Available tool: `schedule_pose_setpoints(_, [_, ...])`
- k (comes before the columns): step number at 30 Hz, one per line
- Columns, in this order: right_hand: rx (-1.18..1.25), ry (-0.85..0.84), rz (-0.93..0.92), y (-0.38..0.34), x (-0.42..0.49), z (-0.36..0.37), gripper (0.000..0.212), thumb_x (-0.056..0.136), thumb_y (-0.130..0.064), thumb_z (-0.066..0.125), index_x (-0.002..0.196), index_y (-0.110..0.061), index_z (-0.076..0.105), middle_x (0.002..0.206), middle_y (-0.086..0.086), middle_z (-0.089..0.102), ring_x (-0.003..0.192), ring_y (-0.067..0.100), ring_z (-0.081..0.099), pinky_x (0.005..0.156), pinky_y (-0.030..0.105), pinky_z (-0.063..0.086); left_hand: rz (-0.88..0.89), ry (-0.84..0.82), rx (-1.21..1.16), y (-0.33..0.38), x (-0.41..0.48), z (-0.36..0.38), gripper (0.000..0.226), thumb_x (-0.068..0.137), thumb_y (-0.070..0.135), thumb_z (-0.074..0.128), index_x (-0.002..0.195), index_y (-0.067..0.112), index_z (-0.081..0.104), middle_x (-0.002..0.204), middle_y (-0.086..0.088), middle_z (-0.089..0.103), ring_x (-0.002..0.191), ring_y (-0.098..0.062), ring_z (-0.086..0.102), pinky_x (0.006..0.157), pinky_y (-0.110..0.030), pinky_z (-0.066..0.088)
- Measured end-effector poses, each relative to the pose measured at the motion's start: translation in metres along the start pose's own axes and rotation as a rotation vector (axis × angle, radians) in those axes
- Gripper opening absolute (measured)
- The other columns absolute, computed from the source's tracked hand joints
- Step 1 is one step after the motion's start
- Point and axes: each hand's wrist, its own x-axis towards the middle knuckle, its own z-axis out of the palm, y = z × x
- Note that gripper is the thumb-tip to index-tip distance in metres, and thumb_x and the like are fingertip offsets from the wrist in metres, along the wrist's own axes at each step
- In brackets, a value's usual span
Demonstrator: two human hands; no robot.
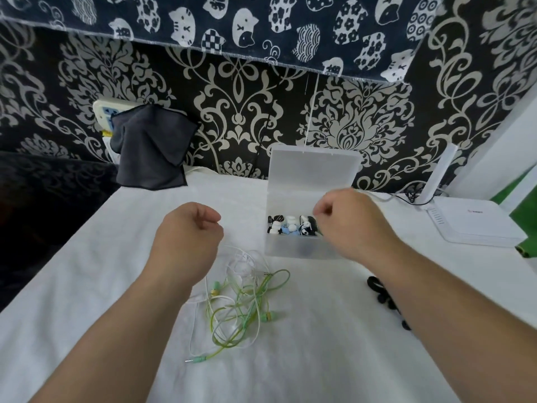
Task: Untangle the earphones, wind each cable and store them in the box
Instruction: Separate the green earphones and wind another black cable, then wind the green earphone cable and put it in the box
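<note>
A white cloth [319, 344] covers the table. On it, toward the back, stands the clear box [302, 245], lid up, with small black, white and blue pieces inside. The right hand [348, 225] is over the box's right edge, fingers curled; whether it holds anything cannot be told. The left hand [189, 237] is loosely fisted, empty, left of the box. The tangle of green and white earphones [241, 303] lies between the forearms, just below the left hand.
</note>
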Motion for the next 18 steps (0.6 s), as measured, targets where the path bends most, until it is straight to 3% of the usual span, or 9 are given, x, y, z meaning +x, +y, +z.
schedule_pose_setpoints(2, [0.323,-0.158,0.046,-0.009,-0.034,0.013,0.017,0.088,-0.012,0.059,0.078,-0.019,0.071,0.077,0.000,0.073,0.076,0.023,0.069,0.071,0.040,0.057,0.067,-0.052,0.255,-0.004,-0.001,-0.003,0.014,0.088,0.011,0.059,0.077,0.017,0.066,0.073,0.000,0.066,0.071,-0.025,0.062,0.063,-0.034,0.051])
schedule_pose_setpoints(4, [0.532,-0.337,0.072,-0.014,-0.061,0.029,0.019,0.090,-0.010,0.059,0.094,-0.025,0.070,0.082,0.001,0.073,0.078,0.023,0.070,0.073,0.042,0.057,0.085,-0.193,0.426,-0.005,-0.005,-0.003,0.018,0.087,0.020,0.065,0.070,0.015,0.066,0.067,0.000,0.066,0.064,-0.019,0.061,0.057,-0.028,0.046])
schedule_pose_setpoints(6, [0.458,-0.402,-0.044,-0.015,-0.071,0.043,0.040,0.093,-0.012,0.056,0.122,-0.039,0.058,0.089,-0.006,0.066,0.081,0.016,0.063,0.068,0.032,0.053,0.082,-0.349,0.510,-0.006,-0.010,0.000,0.020,0.085,0.028,0.071,0.069,0.016,0.068,0.069,0.000,0.069,0.063,-0.016,0.062,0.060,-0.026,0.047])
schedule_pose_setpoints(8, [0.267,-0.399,-0.112,-0.009,-0.073,0.054,0.054,0.092,-0.014,0.054,0.136,-0.044,0.046,0.092,-0.011,0.061,0.086,0.012,0.058,0.069,0.024,0.044,0.137,-0.432,0.577,-0.007,-0.014,0.006,0.011,0.084,0.030,0.073,0.075,0.024,0.070,0.076,0.005,0.069,0.068,-0.011,0.063,0.063,-0.025,0.048])
schedule_pose_setpoints(10, [0.110,-0.364,-0.082,-0.004,-0.069,0.059,0.043,0.091,-0.018,0.056,0.129,-0.037,0.055,0.100,-0.007,0.064,0.095,0.016,0.060,0.077,0.029,0.048,0.212,-0.449,0.601,-0.007,-0.016,0.009,0.009,0.084,0.026,0.074,0.086,0.033,0.069,0.086,0.011,0.065,0.071,-0.002,0.058,0.062,-0.016,0.043])
schedule_pose_setpoints(13, [0.088,-0.330,-0.043,0.001,-0.065,0.059,0.007,0.090,-0.025,0.063,0.086,-0.029,0.067,0.088,-0.008,0.066,0.084,0.015,0.062,0.073,0.030,0.051,0.350,-0.477,0.606,-0.008,-0.015,0.012,0.036,0.079,0.016,0.078,0.101,0.041,0.065,0.098,0.019,0.057,0.080,0.004,0.053,0.067,-0.010,0.040])
schedule_pose_setpoints(16, [0.212,-0.189,-0.058,0.003,-0.056,0.050,0.019,0.094,-0.030,0.061,0.077,-0.023,0.064,0.076,-0.006,0.064,0.070,0.014,0.060,0.061,0.029,0.045,0.390,-0.562,0.605,-0.006,-0.016,0.017,0.040,0.078,0.018,0.078,0.106,0.043,0.064,0.105,0.023,0.057,0.098,0.007,0.053,0.078,-0.008,0.040])
schedule_pose_setpoints(18, [0.325,-0.148,-0.024,0.007,-0.049,0.043,0.020,0.095,-0.023,0.057,0.077,-0.022,0.066,0.075,-0.005,0.067,0.069,0.015,0.062,0.064,0.030,0.049,0.381,-0.571,0.651,-0.007,-0.016,0.019,0.027,0.080,0.023,0.075,0.099,0.040,0.065,0.096,0.020,0.061,0.094,0.004,0.056,0.074,-0.010,0.041])
